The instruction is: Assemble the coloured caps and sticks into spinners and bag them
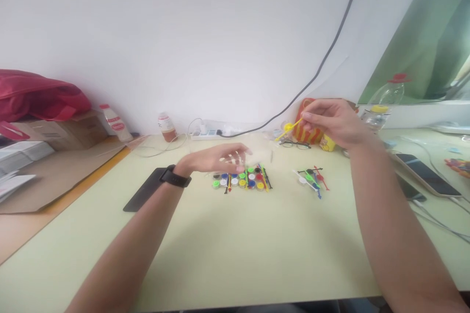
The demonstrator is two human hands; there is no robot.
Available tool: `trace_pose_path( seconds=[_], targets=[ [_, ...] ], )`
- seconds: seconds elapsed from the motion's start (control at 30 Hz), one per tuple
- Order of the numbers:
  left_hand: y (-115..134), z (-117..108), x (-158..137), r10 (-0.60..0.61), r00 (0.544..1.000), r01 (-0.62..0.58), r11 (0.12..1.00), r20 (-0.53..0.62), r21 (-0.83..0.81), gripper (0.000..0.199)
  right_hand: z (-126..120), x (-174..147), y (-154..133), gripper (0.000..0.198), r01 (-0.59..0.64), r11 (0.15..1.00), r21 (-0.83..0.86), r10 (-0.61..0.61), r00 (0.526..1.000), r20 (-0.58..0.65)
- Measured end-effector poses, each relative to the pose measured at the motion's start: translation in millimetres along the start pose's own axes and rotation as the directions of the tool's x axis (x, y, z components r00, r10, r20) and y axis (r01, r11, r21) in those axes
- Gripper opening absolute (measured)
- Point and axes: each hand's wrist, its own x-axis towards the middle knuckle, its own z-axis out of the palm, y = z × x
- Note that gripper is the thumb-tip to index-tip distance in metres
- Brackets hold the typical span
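Raised on the right, my right hand (326,120) pinches a thin yellow arrow-shaped plastic piece (288,129) that slants down to the left. My left hand (223,156), fingers apart and a black band on the wrist, hovers over a cluster of small round caps (242,183) in green, white, yellow, blue and red. Thin coloured arrow pieces (266,178) lie among those caps. To the right, a loose pile of similar arrow pieces (312,178) in white, green, red, blue and black rests on the table.
A black phone-like slab (145,190) lies under my left forearm. Behind stand a bottle of brown drink (167,128), a white power strip (209,133), and glasses (295,145) beside a red-yellow bag (306,133). Phones (428,173) with cables lie right; a cardboard box (77,132) sits left.
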Motion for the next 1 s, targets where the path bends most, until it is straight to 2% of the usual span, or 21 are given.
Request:
trace_pose_path(
  seconds=[0.1,0.23,0.37,0.5,0.7,0.87,1.0],
  targets=[
    [-6,-1,0,0.024,0.999,-0.018,0.991,0.046,-0.131,0.058,12,-4,-18,0.027,0.045,0.999,-0.009,-0.045,0.999,0.016],
    [-17,0,3,0.072,0.996,-0.056,0.963,0.051,-0.262,0.065,27,-8,-32,0.029,0.077,0.994,-0.072,-0.069,0.992,0.108],
    [-23,4,7,0.105,0.991,-0.066,0.926,0.088,-0.372,0.069,37,-8,-33,0.031,0.091,0.983,-0.157,-0.056,0.976,0.212],
    [-23,8,10,0.11,0.986,-0.041,0.888,0.124,-0.457,0.069,48,-4,-29,0.03,0.117,0.967,-0.228,-0.055,0.964,0.262],
    [-23,8,11,0.081,0.982,0.0,0.902,0.17,-0.432,0.066,57,0,-20,0.025,0.115,0.958,-0.262,-0.043,0.964,0.263],
    [-22,10,12,0.086,0.985,-0.017,0.911,0.15,-0.412,0.064,58,0,-20,0.028,0.135,0.975,-0.175,-0.083,0.957,0.278],
    [-23,10,11,0.06,0.989,-0.001,0.917,0.137,-0.398,0.064,57,2,-19,0.031,0.14,0.952,-0.273,-0.061,0.958,0.28]
  ],
)
